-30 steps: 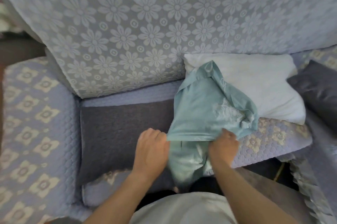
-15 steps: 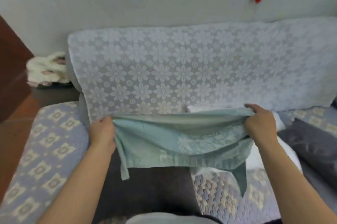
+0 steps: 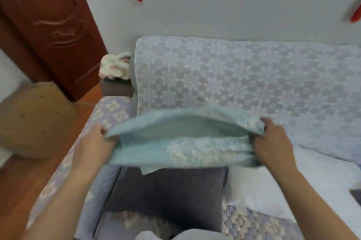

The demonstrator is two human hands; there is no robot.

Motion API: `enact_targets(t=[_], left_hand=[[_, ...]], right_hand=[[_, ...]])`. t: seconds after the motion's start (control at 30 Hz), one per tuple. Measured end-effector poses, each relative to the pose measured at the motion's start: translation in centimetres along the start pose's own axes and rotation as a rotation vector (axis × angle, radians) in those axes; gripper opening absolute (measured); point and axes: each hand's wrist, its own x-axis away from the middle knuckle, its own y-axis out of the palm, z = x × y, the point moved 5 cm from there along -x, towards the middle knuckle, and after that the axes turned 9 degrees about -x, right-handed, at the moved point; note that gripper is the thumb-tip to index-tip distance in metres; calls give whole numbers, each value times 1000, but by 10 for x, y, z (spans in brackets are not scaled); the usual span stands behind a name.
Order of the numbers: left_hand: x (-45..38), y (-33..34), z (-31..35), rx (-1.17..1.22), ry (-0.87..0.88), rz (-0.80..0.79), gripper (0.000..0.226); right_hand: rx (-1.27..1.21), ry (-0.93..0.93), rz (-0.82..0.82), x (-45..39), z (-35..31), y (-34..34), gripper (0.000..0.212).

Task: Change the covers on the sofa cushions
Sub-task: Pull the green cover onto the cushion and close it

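Head view shows the left hand (image 3: pixel 93 145) at nine o'clock and the right hand (image 3: pixel 273 145) at three o'clock, each with fingers curled tight on one end of the teal cushion cover (image 3: pixel 183 138). It hangs stretched between them, its mouth held open, above the sofa (image 3: pixel 244 75). A white cushion (image 3: pixel 269 185) lies at four o'clock, on the seat, by a grey cushion (image 3: pixel 168 194) at six o'clock
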Motion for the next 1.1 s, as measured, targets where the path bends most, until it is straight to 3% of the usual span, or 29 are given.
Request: enact_targets(t=[0.2, 0.3, 0.37, 0.43, 0.53, 0.6, 0.67, 0.7, 0.8, 0.93, 1.03, 1.1], left_hand=[[108, 135, -101, -202, -260, -344, 11], [159, 187, -135, -166, -447, -513, 39], [185, 203, -150, -157, -557, -563, 57], [205, 208, -146, -215, -595, -587, 57], [212, 219, -117, -283, -497, -613, 72], [212, 238, -62, -248, -146, -732, 98], [222, 251, 18, -55, 148, -845, 110], [228, 251, 51, 5, 231, -852, 109], [214, 238, 109, -62, 437, -619, 80], [176, 218, 86, -124, 515, -507, 54], [161, 188, 85, 238, 379, -406, 29], [153, 170, 91, 532, 192, -410, 25]], right_hand=[[244, 254, -468, 70, 131, 102, 54], [352, 260, -673, 106, 178, 128, 62], [384, 230, -725, 122, 189, 135, 63], [384, 185, -744, 128, 188, 135, 60], [331, 54, -619, 122, 164, 129, 54], [203, -71, -477, 117, 133, 121, 47], [-47, -49, -416, 118, 98, 118, 48], [-154, -26, -437, 121, 83, 120, 47], [-256, -21, -447, 123, 55, 124, 37], [-228, 37, -430, 108, 59, 120, 42], [-246, 32, -422, 106, 52, 113, 42], [-176, -92, -469, 112, 38, 109, 21]])
